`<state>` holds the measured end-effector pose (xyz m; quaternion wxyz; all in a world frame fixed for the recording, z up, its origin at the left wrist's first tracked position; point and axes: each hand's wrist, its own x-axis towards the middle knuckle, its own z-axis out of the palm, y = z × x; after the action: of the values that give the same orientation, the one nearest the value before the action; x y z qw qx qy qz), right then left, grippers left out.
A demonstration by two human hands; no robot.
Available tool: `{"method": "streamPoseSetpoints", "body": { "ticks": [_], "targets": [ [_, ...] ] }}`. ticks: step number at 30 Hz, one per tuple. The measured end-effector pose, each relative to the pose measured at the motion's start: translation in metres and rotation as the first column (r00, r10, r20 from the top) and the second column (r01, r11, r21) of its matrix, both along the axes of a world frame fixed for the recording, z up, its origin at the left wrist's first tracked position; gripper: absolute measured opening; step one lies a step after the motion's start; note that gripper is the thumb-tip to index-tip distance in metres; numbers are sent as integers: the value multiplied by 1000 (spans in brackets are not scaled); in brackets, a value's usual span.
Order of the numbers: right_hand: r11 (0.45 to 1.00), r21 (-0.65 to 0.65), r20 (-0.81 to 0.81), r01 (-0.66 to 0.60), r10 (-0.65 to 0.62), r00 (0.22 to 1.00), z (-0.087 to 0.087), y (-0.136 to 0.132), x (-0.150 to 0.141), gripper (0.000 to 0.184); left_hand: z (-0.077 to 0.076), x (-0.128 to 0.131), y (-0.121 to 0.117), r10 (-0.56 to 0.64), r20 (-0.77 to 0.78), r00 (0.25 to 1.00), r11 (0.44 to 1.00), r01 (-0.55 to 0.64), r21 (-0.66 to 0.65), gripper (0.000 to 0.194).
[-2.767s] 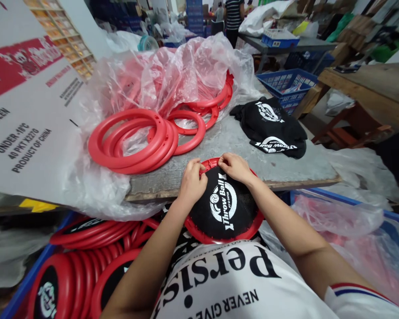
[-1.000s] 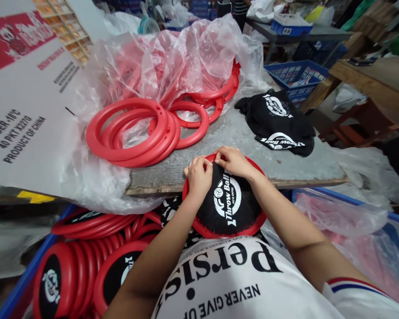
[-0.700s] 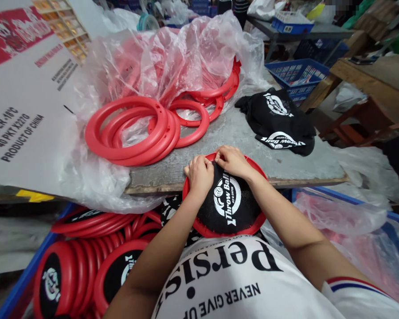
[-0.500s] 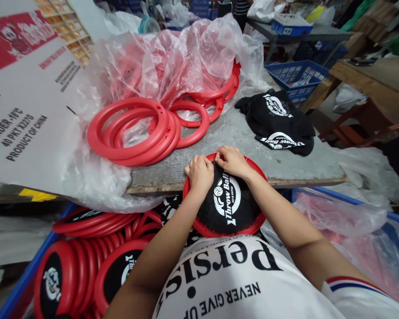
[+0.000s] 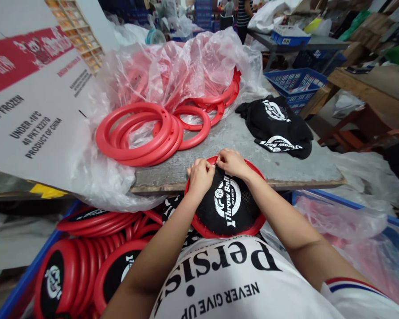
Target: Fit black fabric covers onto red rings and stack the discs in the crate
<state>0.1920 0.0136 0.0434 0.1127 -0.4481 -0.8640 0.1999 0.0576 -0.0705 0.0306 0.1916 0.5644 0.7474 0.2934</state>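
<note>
A red ring with black printed fabric across it, a throw disc [image 5: 242, 204], leans between my body and the table's front edge. At its far rim my left hand [image 5: 201, 176] is closed, fingers curled over the red ring and the fabric's edge. Close beside it, my right hand [image 5: 231, 162] pinches the fabric's edge at the rim with thumb and fingertips. The two hands' fingertips nearly meet there. What lies under the fingers is hidden. White lettering reading "Throw Ball" faces up on the fabric.
Bare red rings [image 5: 138, 133] lie stacked on the grey table [image 5: 199, 177], before more rings in a clear plastic bag [image 5: 186, 62]. Black printed fabric pieces [image 5: 275, 126] lie to the right. Finished-looking discs [image 5: 66, 274] fill a blue crate at lower left. A carton [image 5: 29, 110] stands left.
My view has tilted up slightly and shifted left. Both hands stay at the disc's far rim, with only small finger movements.
</note>
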Motion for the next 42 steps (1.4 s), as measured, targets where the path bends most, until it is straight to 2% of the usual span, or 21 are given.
{"method": "streamPoseSetpoints", "body": {
  "ticks": [7, 13, 16, 19, 23, 26, 30, 36, 42],
  "targets": [
    [996, -72, -188, -58, 43, 981, -11, 6, 15, 8, -6, -10, -17, -162, 100, 982, 984, 153, 93, 11],
    [999, -35, -193, -33, 26, 981, -16, 7, 18, 10, -9, -17, -17, -171, 129, 977, 976, 150, 159, 17],
    [995, -54, -176, -88, 77, 981, -11, 5, 20, 19, -10, -18, -15, -137, 136, 981, 976, 110, 189, 23],
    [990, -63, -88, -127, 122, 989, -2, 1, 17, 22, -11, -18, -15, -134, 124, 983, 974, 107, 202, 26],
    [990, -3, -19, -138, 138, 990, 8, -7, 5, 14, -9, -18, -16, -140, 115, 984, 972, 114, 205, 28],
    [991, 21, -50, -134, 135, 990, 9, -12, -2, 5, -11, -21, -16, -158, 109, 981, 971, 135, 195, 27],
    [987, 27, -122, -160, 162, 979, 5, -12, -1, 9, -18, -24, -19, -220, 26, 975, 956, 211, 203, 24],
    [985, 15, -157, -170, 170, 973, 2, -10, 5, 7, -25, -23, -30, -323, -261, 910, 906, 377, 192, 20],
    [982, 15, -145, -190, 190, 971, 5, -10, 7, 6, -15, -12, -33, -282, -302, 911, 936, 330, 120, 17]
  ]
}}
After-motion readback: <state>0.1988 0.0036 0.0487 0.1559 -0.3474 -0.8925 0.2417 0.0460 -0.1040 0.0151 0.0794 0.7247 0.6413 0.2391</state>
